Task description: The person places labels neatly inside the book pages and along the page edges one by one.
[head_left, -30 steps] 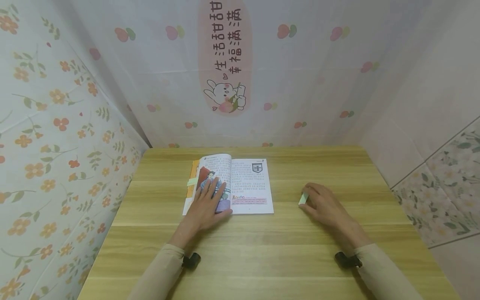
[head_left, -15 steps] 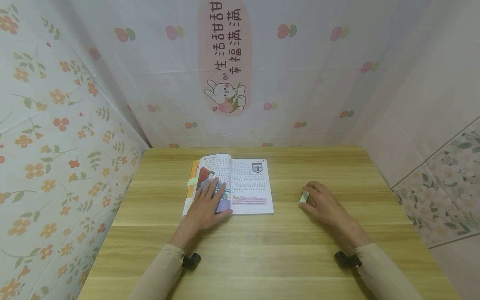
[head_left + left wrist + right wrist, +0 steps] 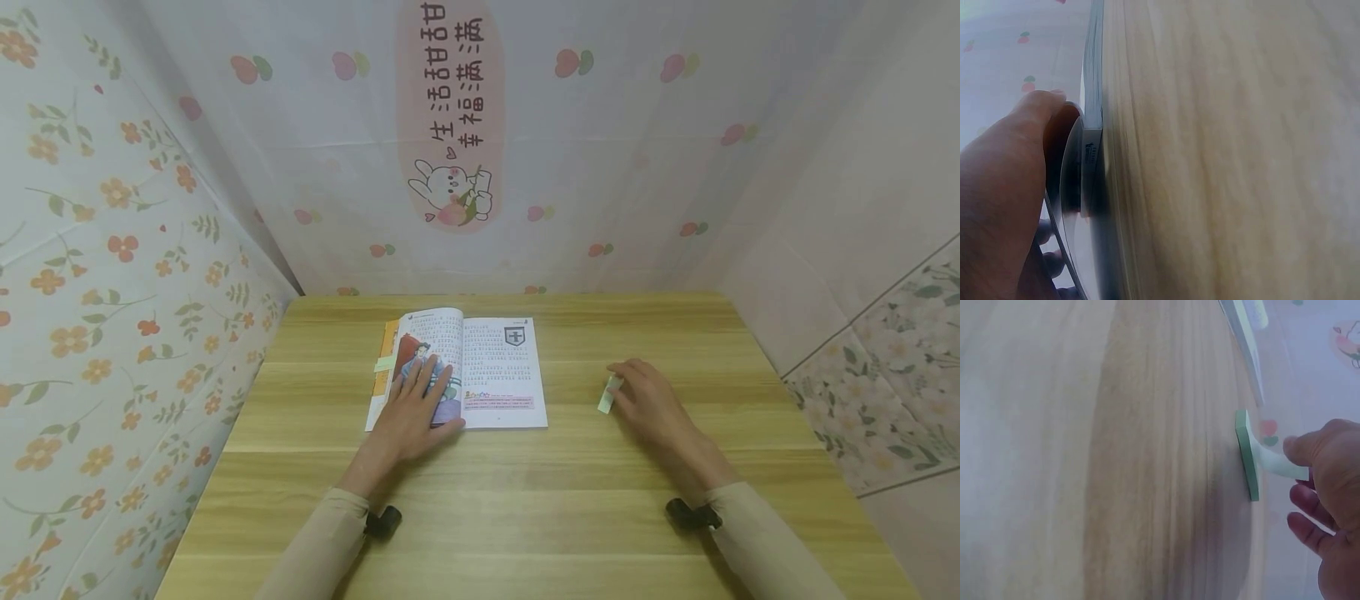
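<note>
An open book [image 3: 501, 367] with printed text lies on the wooden table in the head view. My left hand [image 3: 408, 417] rests spread on its illustrated left page [image 3: 433, 329], which bows upward in the left wrist view. Off to the book's right, a small pale green sticky note pad [image 3: 605, 403] sits beneath the fingers of my right hand [image 3: 652, 407]. The right wrist view shows the pad's top sheet [image 3: 1280, 464] curling up from it, its free end pinched at the thumb and fingers.
A pale green tab [image 3: 385, 363] sticks out from the book's left edge, over an orange cover flap [image 3: 389, 337]. Printed curtains [image 3: 315, 167] rise behind and beside the table [image 3: 510, 508].
My right hand has shifted slightly away from me, lifting the top sheet and uncovering more of the pad. The left hand and book have stayed put.
</note>
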`<action>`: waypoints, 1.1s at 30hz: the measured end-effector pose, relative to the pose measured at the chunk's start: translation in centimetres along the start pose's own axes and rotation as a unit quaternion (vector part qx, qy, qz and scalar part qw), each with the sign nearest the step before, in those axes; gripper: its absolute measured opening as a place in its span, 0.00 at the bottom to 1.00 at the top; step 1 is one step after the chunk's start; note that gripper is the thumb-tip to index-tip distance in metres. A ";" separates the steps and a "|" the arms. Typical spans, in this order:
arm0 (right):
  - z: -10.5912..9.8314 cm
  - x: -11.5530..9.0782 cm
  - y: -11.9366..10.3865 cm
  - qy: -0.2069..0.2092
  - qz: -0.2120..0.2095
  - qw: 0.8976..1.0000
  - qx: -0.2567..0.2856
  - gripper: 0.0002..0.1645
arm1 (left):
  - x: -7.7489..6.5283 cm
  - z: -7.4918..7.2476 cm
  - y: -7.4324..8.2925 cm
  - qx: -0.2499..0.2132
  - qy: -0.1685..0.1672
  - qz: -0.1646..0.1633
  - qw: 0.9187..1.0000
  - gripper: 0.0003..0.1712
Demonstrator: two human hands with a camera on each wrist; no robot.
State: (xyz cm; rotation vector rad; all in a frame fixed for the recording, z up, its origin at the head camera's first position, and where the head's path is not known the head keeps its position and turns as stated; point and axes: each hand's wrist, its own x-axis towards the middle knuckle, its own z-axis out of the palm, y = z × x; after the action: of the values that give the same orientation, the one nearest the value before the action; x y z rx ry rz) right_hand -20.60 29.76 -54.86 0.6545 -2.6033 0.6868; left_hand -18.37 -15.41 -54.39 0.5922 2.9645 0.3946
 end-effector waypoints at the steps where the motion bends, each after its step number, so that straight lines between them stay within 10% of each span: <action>1: 0.0 0.0 0.0 -0.002 0.011 1.000 0.002 0.22 | 0.0 0.0 0.0 0.000 0.000 0.000 1.000 0.57; 9: -0.2 0.1 -0.4 0.006 0.098 0.993 0.059 0.09 | -0.1 -0.1 0.0 -0.002 -0.001 0.001 1.000 0.58; 33: 0.0 0.3 -0.2 0.012 0.077 0.996 0.035 0.08 | 0.1 0.2 -0.2 -0.008 0.008 0.002 1.000 0.58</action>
State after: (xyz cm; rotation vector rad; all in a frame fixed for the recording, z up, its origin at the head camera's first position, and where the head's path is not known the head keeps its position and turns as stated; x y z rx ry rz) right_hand -20.78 29.51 -54.64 0.4672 -2.6372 0.8318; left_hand -18.45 -15.47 -54.64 0.5965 2.9728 0.4257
